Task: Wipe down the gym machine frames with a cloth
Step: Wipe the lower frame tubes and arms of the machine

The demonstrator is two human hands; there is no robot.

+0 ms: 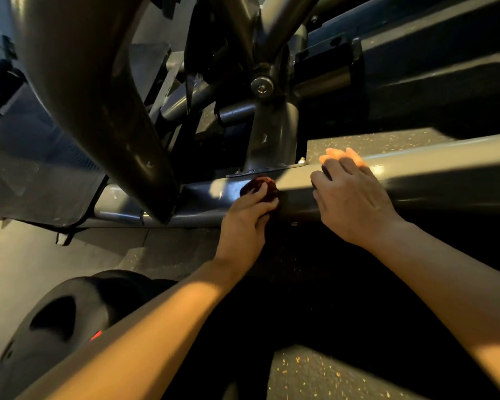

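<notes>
Single head-worn view, forward and down (wide-angle), close above the low frame tube point(433, 180).

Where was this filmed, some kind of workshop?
More likely a gym: thick grey machine frame, speckled rubber floor, and what looks like a black weight plate lying nearby.

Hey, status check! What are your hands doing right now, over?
Left hand grips dark red cloth against grey frame beam. Right hand rests on beam. Bolted upright bracket just ahead.
</notes>
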